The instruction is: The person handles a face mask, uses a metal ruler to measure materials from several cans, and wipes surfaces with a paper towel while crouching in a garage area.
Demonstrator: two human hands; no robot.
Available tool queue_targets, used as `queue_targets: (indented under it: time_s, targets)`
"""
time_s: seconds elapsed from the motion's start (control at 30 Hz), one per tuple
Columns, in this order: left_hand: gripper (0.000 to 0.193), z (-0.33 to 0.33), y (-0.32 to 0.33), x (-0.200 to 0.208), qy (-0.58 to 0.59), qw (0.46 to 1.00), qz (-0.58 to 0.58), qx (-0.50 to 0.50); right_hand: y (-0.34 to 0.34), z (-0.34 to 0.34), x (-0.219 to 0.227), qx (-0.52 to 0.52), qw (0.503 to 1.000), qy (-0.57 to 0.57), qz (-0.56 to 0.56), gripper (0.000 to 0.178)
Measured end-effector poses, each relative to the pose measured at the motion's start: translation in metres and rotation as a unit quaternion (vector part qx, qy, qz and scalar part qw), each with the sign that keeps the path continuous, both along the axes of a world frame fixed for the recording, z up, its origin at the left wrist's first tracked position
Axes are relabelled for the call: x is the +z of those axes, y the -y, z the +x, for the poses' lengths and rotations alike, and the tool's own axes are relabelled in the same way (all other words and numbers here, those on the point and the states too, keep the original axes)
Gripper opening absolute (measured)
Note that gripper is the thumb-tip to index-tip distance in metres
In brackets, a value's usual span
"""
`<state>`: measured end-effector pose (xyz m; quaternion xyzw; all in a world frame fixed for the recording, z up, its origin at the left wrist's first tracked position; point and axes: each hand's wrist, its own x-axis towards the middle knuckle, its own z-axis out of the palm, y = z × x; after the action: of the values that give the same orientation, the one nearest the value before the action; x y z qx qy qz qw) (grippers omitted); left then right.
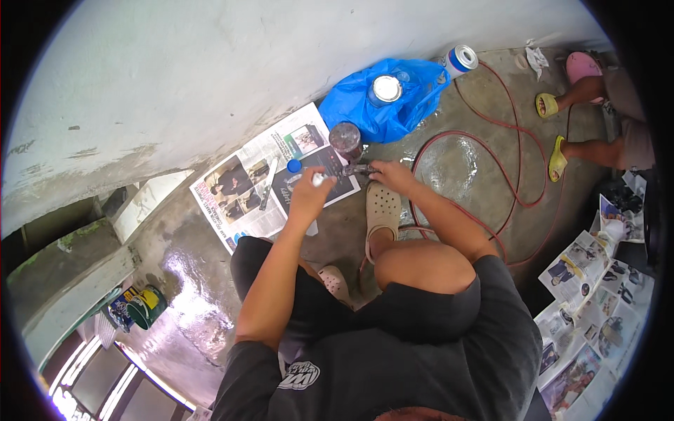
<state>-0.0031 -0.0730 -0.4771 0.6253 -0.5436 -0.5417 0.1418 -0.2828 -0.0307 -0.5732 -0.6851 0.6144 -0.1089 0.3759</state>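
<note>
My left hand [309, 198] is closed around a small white container [319, 179], most of it hidden by my fingers. My right hand [394, 175] grips a dark, metallic-looking tool [357, 169] pointing left; its exact kind is too small to tell. Both hands are low over spread newspaper [246, 214], the right one at its edge. A round blue cap [293, 165] lies just beyond my left hand. A clear jar with dark residue [345, 139] stands past the tool. On the newspaper to the left rests a thin, pale strip [267, 184].
A blue plastic bag [344, 105] has a can with a white top [385, 90] on it. Another can [462, 60] is by the wall. A red hose [518, 140] loops across the wet floor. Another person's foot in a yellow slipper [557, 160] is at right. Green bucket [147, 306] sits left.
</note>
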Motion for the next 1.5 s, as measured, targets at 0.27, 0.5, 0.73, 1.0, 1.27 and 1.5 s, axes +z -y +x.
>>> queue_targets:
  time_s: [0.27,0.5,0.73,1.0,1.27,1.5]
  targets:
    - [0.087,-0.043,-0.009,-0.044,0.083,0.995,-0.040,-0.041,-0.033,0.023,-0.009,-0.075,0.988,-0.079,-0.109,0.024]
    - [0.095,-0.088,0.047,-0.007,0.210,0.954,-0.113,-0.181,-0.035,0.020,-0.017,-0.078,0.983,-0.089,-0.138,0.026]
    - [0.084,-0.111,0.083,0.009,0.287,0.893,-0.112,-0.327,-0.025,0.009,-0.009,-0.065,0.989,-0.088,-0.103,0.027]
    - [0.072,-0.116,0.095,-0.029,0.203,0.904,-0.172,-0.334,-0.042,-0.024,-0.093,-0.055,0.990,-0.111,-0.069,0.023]
    - [0.084,-0.089,0.094,-0.016,0.178,0.921,-0.130,-0.322,-0.034,0.011,-0.035,-0.043,0.988,-0.107,-0.098,0.027]
    - [0.084,-0.098,0.086,-0.023,0.217,0.916,-0.144,-0.307,-0.029,0.006,-0.038,-0.026,0.991,-0.115,-0.061,0.036]
